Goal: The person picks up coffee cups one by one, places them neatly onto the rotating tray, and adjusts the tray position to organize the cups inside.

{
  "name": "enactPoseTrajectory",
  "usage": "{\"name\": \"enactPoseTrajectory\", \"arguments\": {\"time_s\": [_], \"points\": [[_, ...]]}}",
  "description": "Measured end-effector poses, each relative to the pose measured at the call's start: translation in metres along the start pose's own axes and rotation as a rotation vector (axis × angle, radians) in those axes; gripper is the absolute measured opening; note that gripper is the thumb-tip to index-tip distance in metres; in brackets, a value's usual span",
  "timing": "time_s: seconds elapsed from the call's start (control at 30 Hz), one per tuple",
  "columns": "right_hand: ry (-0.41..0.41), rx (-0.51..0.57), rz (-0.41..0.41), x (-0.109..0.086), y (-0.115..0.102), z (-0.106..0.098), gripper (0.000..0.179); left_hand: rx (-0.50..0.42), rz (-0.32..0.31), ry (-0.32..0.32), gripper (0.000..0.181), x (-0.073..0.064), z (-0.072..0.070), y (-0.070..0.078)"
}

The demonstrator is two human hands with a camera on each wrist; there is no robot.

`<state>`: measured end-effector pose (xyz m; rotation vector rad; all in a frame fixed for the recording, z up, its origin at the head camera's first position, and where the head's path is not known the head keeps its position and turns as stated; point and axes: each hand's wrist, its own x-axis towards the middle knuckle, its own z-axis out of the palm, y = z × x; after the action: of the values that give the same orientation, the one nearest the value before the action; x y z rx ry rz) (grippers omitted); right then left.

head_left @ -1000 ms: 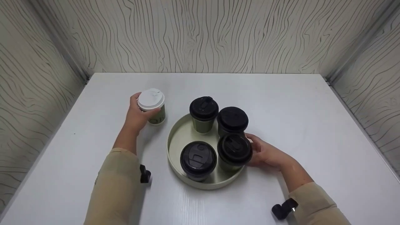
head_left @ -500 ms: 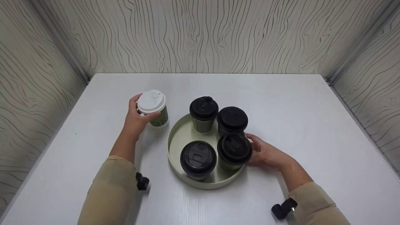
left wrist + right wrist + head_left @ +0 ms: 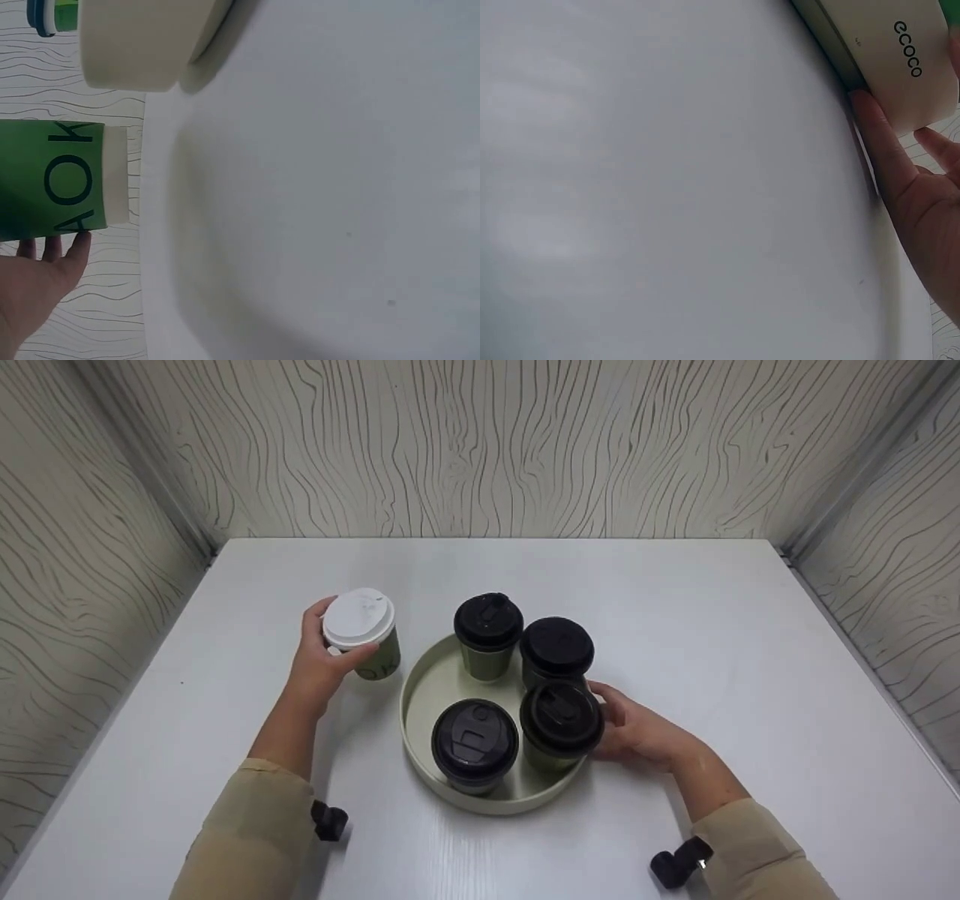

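Observation:
My left hand (image 3: 319, 660) grips a green paper cup (image 3: 380, 660) with a white lid (image 3: 360, 617), left of the tray. In the left wrist view, a strip of patterned wall shows between the table and the pale base of this cup (image 3: 52, 180). On the right, my right hand (image 3: 637, 733) holds the side of the round pale-green tray (image 3: 421, 769). Its thumb (image 3: 881, 139) lies along the low outer wall of the tray (image 3: 900, 75) in the right wrist view. Several black-lidded cups (image 3: 487, 660) stand upright in the tray; one hides some of my right fingers.
The white table (image 3: 675, 607) is bounded at the back by a wood-grain patterned wall (image 3: 480, 450), with similar walls at both sides. Black wrist devices (image 3: 328, 820) stick out from both sleeves. The tray's left part shows bare floor beside the cups.
My left hand, with the white-lidded cup, has come up off the table and a little toward me, the cup tilting slightly. The right hand and the tray stay in place.

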<state>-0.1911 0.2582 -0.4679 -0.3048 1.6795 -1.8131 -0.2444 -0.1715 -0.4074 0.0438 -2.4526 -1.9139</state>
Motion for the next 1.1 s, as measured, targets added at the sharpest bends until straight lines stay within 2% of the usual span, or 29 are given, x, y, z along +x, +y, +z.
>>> {"name": "enactPoseTrajectory", "arguments": {"time_s": [0.23,0.43,0.63,0.8,0.93,1.1], "points": [[-0.009,0.025,-0.006,0.000,0.001,0.000,0.088,0.046,0.033,-0.051,0.093,-0.018,0.003,0.010],[0.003,0.005,-0.004,0.000,0.000,0.001,0.089,0.055,0.132,-0.081,0.092,-0.031,0.006,0.024],[0.015,-0.019,-0.004,0.000,0.001,-0.001,0.089,0.073,0.172,-0.079,0.092,-0.047,0.010,0.052],[0.013,-0.025,-0.008,0.000,0.001,-0.001,0.088,0.046,0.194,-0.107,0.089,-0.060,0.015,0.072],[0.018,-0.029,-0.008,0.000,0.001,-0.001,0.089,0.014,0.201,-0.132,0.088,-0.063,0.019,0.073],[0.015,-0.026,-0.011,0.000,0.001,-0.001,0.088,-0.049,0.204,-0.162,0.088,-0.063,0.024,0.065]]}}
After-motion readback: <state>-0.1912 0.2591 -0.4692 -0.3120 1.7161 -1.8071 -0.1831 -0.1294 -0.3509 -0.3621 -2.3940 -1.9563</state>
